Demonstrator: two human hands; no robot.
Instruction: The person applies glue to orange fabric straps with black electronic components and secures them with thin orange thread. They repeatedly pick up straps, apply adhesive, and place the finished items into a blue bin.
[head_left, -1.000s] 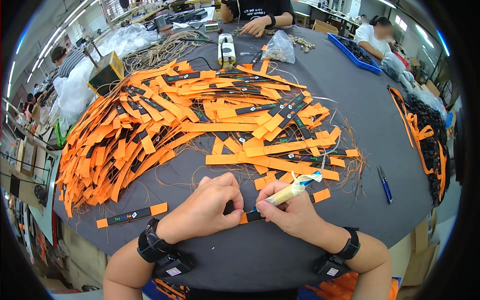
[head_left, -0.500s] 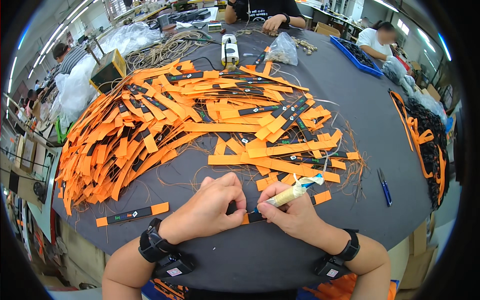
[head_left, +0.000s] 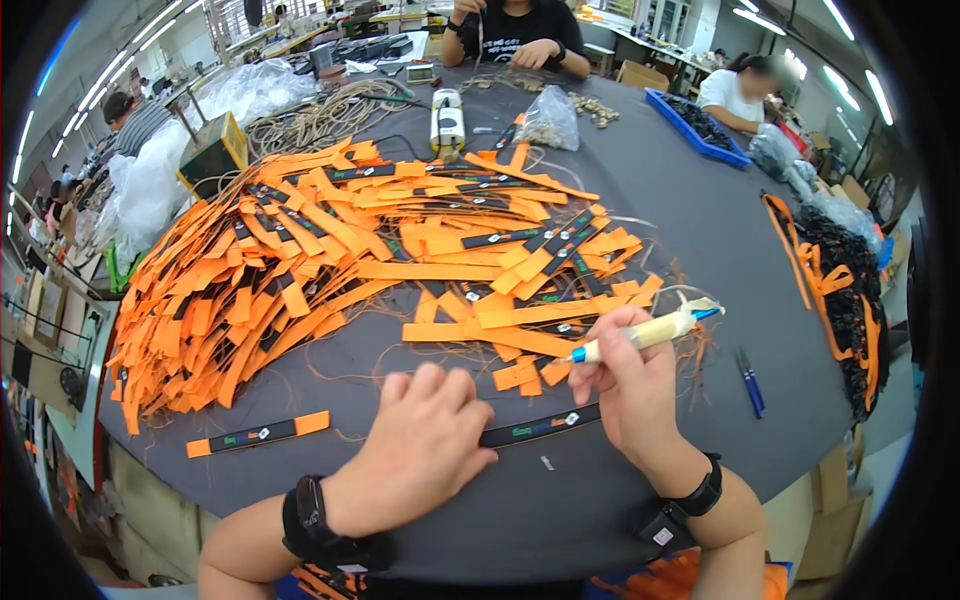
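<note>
At the left, a broad pile (head_left: 290, 250) of orange-and-black strips covers much of the table (head_left: 560, 505). Below its lower left part lies a spare strip (head_left: 262, 436), black with orange ends, apart from both hands. Its long axis runs left to right, the right end a little farther from the person.

Next comes the left hand (head_left: 420, 430), back upward, fingers loosely bent. Its thumb and forefinger look parted; their tips are partly hidden, so I cannot tell whether they pinch anything.

From the gap beside that thumb, the work strip (head_left: 541, 428) runs to the right. It lies on the table between the two hands, mostly black where it shows. Its long axis goes nearly straight across in front of the person, tilted so that the right end points slightly away. The left end disappears at the left hand and the right end behind the right hand, so neither end can be seen. The left hand appears the nearer, low beside the strip; the right hand looks raised above it. The hands are well apart.

The right hand (head_left: 632, 385) grips a pale, wrapped tool (head_left: 645, 333) between thumb and fingers. The tool's blue tip points left and slightly downward, clear of the strip, while its other end slants up to the right.

Farther right, blue-handled snips (head_left: 752, 390) lie alone, blades pointing away from the person.
</note>
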